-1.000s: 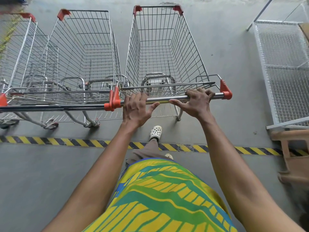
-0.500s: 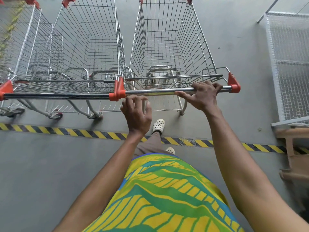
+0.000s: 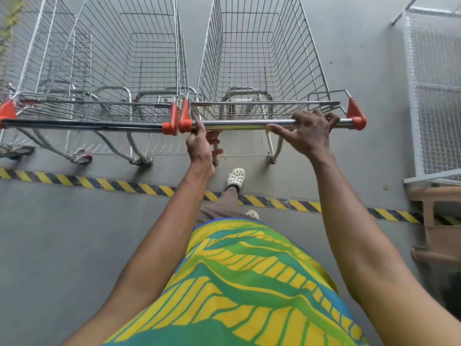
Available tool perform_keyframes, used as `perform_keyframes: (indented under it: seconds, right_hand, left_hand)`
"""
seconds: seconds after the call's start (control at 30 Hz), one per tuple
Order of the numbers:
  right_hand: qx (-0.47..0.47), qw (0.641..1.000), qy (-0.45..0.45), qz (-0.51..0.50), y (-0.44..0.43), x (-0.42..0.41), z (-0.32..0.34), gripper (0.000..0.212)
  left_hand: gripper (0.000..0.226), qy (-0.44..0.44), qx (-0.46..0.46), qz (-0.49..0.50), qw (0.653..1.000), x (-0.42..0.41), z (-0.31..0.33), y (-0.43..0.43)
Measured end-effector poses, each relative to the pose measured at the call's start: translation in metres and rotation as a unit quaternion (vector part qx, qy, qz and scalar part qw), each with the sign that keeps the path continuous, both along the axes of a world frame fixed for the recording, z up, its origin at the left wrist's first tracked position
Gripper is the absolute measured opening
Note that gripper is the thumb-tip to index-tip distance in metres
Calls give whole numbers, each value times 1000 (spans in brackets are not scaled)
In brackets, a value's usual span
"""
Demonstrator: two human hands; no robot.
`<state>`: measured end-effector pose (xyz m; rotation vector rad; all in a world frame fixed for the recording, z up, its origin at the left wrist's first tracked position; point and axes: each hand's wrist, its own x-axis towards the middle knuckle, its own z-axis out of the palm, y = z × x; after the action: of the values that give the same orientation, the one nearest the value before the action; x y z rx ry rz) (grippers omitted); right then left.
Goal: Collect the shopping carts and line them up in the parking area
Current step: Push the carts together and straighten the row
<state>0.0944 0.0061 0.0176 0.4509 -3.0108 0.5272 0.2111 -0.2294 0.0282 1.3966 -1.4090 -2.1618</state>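
Three wire shopping carts with red handle caps stand side by side beyond a yellow-black floor stripe [image 3: 99, 183]. The right cart [image 3: 262, 58] has a chrome handle bar [image 3: 239, 125] level with the dark handle [image 3: 87, 126] of the middle cart [image 3: 129, 58]; their red end caps touch. A third cart [image 3: 30, 46] is at the far left, partly cut off. My right hand [image 3: 306, 131] grips the right part of the chrome bar, fingers curled over it. My left hand [image 3: 200, 146] holds the bar's left end from below, its top finger hooked on the bar.
A white wire-mesh rack [image 3: 436, 83] stands close on the right of the right cart. A brown plastic stool [image 3: 439, 221] sits at the right across the stripe. My foot in a white clog [image 3: 235, 177] is just behind the cart's rear wheels. Grey concrete floor lies behind me.
The right cart has rolled forward until its handle lines up with the middle cart's. My left hand left the bar, curled below it, and is now back up at the bar's left end.
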Motion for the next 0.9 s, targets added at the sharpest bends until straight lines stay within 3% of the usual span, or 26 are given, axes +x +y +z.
perform_keyframes:
  seconds: [0.23, 0.6, 0.73, 0.9]
  right_hand:
    - [14, 1000, 10, -5, 2, -1, 0, 83]
    - [31, 997, -60, 28, 6, -9, 8, 90]
    - [27, 998, -52, 31, 7, -7, 6, 79]
    - [23, 998, -47, 31, 9, -5, 4, 83]
  left_hand:
    - [31, 19, 6, 19, 1000, -1, 3, 5]
    - [40, -8, 8, 6, 1000, 3, 7, 6]
    - [40, -12, 9, 10, 1000, 3, 10, 9]
    - [40, -7, -1, 10, 1000, 6, 10, 12]
